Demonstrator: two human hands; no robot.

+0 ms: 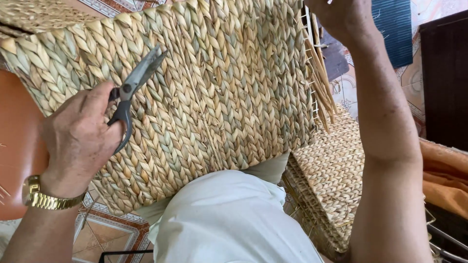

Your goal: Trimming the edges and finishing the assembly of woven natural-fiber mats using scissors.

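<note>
A large woven straw panel [209, 92] rests tilted on my lap, covering most of the view. My left hand [78, 139], with a gold wristwatch, grips dark-handled scissors [131, 90] whose closed blades point up and right over the weave. At the top right my right hand [341, 17] holds the panel's far edge, where a white wire frame and loose straw ends [319, 73] stick out. The fingers of that hand are partly cut off by the frame edge.
A stack of similar woven pieces [331, 175] lies on the floor at the right. An orange seat [17, 141] is at the left, orange cloth [446, 178] at the far right, a blue cloth [392, 27] at top right. Patterned floor tiles [105, 231] show below.
</note>
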